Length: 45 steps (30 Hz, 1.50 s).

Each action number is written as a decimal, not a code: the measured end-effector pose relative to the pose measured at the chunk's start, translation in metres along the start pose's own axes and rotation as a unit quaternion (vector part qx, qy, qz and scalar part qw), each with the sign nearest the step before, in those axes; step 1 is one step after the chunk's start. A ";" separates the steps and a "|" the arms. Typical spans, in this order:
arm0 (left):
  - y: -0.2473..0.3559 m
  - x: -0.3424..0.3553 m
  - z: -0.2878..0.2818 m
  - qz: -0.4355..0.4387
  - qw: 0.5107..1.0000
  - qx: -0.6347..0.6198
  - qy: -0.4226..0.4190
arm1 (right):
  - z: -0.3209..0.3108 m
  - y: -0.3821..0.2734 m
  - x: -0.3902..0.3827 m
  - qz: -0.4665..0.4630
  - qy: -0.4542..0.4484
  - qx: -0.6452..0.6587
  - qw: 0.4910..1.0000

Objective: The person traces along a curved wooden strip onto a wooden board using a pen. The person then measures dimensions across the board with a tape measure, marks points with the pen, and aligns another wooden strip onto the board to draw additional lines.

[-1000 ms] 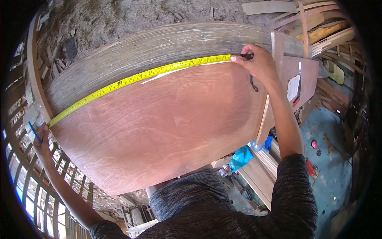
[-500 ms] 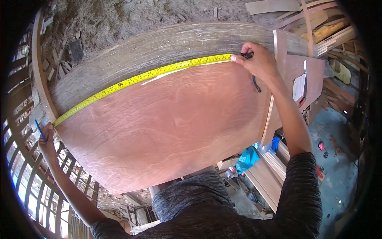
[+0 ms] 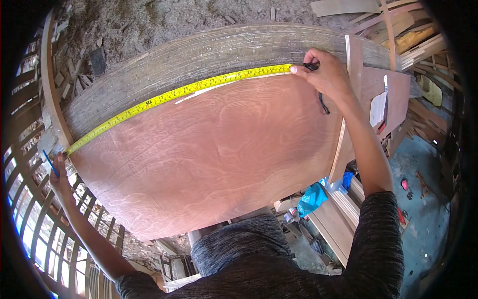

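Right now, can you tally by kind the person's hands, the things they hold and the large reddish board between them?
Hands: 2, the left hand and the right hand
Yellow measuring tape: 1
Blue pen or pencil: 1
Large reddish board: 1
Total: 5

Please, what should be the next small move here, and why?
Perhaps read the yellow tape beside the right hand, since it lies stretched along the far edge of the board, with its other end at the left hand.
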State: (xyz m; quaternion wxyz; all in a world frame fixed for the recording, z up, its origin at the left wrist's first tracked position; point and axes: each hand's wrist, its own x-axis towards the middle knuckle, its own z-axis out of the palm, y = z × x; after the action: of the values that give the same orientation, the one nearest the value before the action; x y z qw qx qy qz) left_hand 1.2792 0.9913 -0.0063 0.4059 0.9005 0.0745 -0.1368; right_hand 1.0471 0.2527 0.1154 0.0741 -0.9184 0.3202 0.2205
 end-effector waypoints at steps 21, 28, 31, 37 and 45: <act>0.287 -0.194 0.294 0.202 0.905 -0.310 -0.211 | 0.002 0.010 0.004 -0.015 0.003 0.030 0.999; 0.295 -0.197 0.341 0.230 0.909 -0.309 -0.159 | 0.001 0.009 0.003 -0.019 0.003 0.007 1.000; 0.282 -0.195 0.351 0.241 0.892 -0.348 -0.158 | 0.000 0.009 0.004 -0.023 0.003 0.004 1.000; 0.279 -0.201 0.358 0.223 0.887 -0.370 -0.162 | -0.001 0.009 0.004 -0.039 0.010 -0.004 0.999; 0.283 -0.203 0.370 0.230 0.900 -0.340 -0.148 | 0.001 0.010 0.003 -0.041 0.014 -0.001 0.999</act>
State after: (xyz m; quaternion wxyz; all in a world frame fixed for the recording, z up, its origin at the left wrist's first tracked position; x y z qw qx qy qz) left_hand 1.0869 0.5222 0.0224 0.7136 0.6694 -0.1535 -0.1383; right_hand 1.0432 0.2437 0.1127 0.0779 -0.9339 0.2830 0.2043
